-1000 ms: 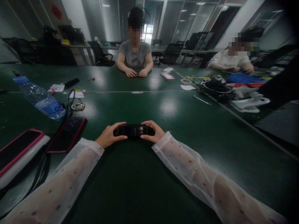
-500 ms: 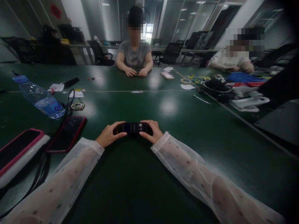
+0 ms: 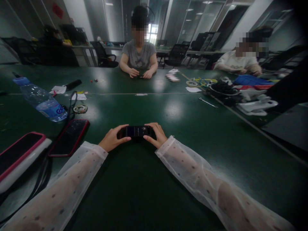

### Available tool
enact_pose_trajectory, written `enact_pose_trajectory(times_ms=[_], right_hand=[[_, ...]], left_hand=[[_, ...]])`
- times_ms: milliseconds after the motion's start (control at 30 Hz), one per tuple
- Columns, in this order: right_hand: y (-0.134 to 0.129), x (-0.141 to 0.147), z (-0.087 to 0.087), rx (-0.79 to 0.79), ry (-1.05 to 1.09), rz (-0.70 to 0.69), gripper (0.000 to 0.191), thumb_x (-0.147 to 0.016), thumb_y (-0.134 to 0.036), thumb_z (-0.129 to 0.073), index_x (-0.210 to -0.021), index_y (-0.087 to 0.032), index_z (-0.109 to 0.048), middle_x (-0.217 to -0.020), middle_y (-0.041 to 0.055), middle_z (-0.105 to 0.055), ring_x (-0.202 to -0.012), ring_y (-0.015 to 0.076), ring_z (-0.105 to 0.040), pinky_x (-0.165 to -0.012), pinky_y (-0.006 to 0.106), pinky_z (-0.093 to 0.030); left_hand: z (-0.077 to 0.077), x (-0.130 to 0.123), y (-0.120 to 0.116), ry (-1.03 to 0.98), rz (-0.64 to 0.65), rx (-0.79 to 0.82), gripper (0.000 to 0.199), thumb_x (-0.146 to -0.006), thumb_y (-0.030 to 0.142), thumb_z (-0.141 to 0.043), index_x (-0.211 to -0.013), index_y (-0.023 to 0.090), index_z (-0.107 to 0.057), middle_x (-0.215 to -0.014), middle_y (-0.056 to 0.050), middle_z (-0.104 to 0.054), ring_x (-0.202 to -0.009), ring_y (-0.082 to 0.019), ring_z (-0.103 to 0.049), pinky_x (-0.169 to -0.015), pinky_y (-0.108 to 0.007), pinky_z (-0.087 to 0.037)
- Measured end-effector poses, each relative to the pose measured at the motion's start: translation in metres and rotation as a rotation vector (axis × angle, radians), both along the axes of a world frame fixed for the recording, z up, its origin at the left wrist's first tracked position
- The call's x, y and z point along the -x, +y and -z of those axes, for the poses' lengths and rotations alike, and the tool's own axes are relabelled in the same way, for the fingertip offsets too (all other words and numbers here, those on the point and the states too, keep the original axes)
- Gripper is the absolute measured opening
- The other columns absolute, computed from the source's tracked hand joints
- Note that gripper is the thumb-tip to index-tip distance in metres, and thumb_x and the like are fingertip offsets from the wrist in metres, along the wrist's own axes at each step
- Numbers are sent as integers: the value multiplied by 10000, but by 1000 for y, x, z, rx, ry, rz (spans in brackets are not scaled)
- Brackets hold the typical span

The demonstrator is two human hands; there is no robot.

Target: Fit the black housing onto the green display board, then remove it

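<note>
Both my hands grip a small black device with a lit dark screen [image 3: 136, 131], perhaps a phone held sideways, low over the green table [image 3: 134, 179]. My left hand [image 3: 114, 138] clasps its left end between thumb and fingers. Around the right end is my right hand [image 3: 157, 136], its thumb along the near edge. Part of each end is hidden by the fingers. Left of my left hand lies a phone in a red case [image 3: 69, 138], flat on the table.
Further left are a pink-edged phone [image 3: 21, 152] on a white block, black cables, and a tilted water bottle [image 3: 42, 101]. A wrench [image 3: 208, 102] and a heap of cables and tools [image 3: 231, 88] lie to the right. Two people sit across the table.
Both hands keep their hold on the black device, with barely any movement. The small white marks on its screen look a little different.
</note>
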State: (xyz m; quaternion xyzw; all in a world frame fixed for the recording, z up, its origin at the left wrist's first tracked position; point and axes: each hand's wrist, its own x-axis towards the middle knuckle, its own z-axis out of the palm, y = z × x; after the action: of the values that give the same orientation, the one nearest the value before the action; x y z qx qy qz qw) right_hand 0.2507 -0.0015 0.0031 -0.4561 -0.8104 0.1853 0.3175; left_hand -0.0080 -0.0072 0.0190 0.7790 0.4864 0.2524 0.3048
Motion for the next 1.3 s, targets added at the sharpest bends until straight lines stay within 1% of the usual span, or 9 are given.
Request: enact_pose_trajectory(times_ms=[133, 233, 300, 500, 667, 800, 1000, 1133, 1300], right_hand=[[0, 0, 1, 5, 24, 1, 530, -798, -460, -584, -1268, -302, -397, -1163, 91, -490, -1072, 302, -484, -859, 501, -445], [2, -2, 3, 6, 39, -15, 685, -739, -432, -666, -1325, -322, -329, -1152, 87, -494, -1053, 300, -492, -849, 499, -451], [5, -2, 5, -13, 39, -32, 720, -701, -387, -712, -1316, -330, -342, -1165, 82, -494, -1060, 299, -489, -860, 499, -447], [10, -2, 11, -80, 78, -32, 555, -688, -226, -729, -1180, -291, -481, -1124, 58, -550, -1069, 262, -499, -921, 458, -424], [12, -3, 17, -33, 119, -7, 530, -670, -292, -751, -1138, -276, -505, -1072, 50, -589, -1003, 257, -528, -874, 458, -456], [12, -4, 21, 14, 196, 29, 509, -679, -329, -737, -1129, -268, -507, -1034, 53, -574, -967, 242, -548, -847, 451, -474], [8, -3, 13, 44, 345, 79, 489, -705, -383, -705, -1125, -248, -492, -1031, 59, -574, -964, 231, -566, -857, 446, -472], [9, -1, 8, 12, 520, 169, 483, -718, -425, -680, -1111, -231, -478, -1019, 63, -580, -919, 221, -582, -823, 419, -486], [17, -4, 15, 13, 667, 383, 519, -683, -521, -666, -1045, -196, -487, -956, 71, -586, -860, 222, -586, -747, 394, -493]], left_hand=[[1, 0, 0, 40, 0, -35, 665, -755, 478, -644, -1331, 249, -402, -1140, -96, -593, -840, -224, -581, -724, -371, -468], [1, 0, 0, 27, 6, -70, 618, -777, 454, -631, -1322, 255, -416, -1143, -89, -575, -861, -218, -567, -740, -369, -464], [2, 0, 0, 15, 17, -90, 584, -792, 440, -619, -1312, 253, -429, -1107, -79, -569, -823, -199, -559, -718, -351, -466], [7, 1, 3, 3, 13, -143, 569, -783, 379, -648, -1294, 239, -440, -1110, -68, -547, -780, -171, -542, -704, -328, -467], [10, 2, 5, -13, -5, -144, 572, -785, 366, -646, -1287, 196, -429, -1093, -84, -564, -752, -167, -553, -697, -330, -474], [9, 2, 4, -21, -20, -99, 595, -796, 340, -637, -1322, 206, -392, -1067, -83, -589, -707, -151, -561, -679, -324, -476], [7, 2, 3, -35, -51, -79, 564, -795, 311, -638, -1300, 200, -412, -934, -48, -618, -662, -145, -562, -651, -315, -462], [5, 2, 3, -44, -46, -80, 531, -807, 297, -626, -1293, 221, -428, -841, -18, -614, -673, -158, -568, -649, -319, -459], [5, 2, 3, -72, -23, -69, 517, -809, 283, -625, -1284, 218, -431, -849, -15, -618, -674, -155, -569, -655, -321, -462]])
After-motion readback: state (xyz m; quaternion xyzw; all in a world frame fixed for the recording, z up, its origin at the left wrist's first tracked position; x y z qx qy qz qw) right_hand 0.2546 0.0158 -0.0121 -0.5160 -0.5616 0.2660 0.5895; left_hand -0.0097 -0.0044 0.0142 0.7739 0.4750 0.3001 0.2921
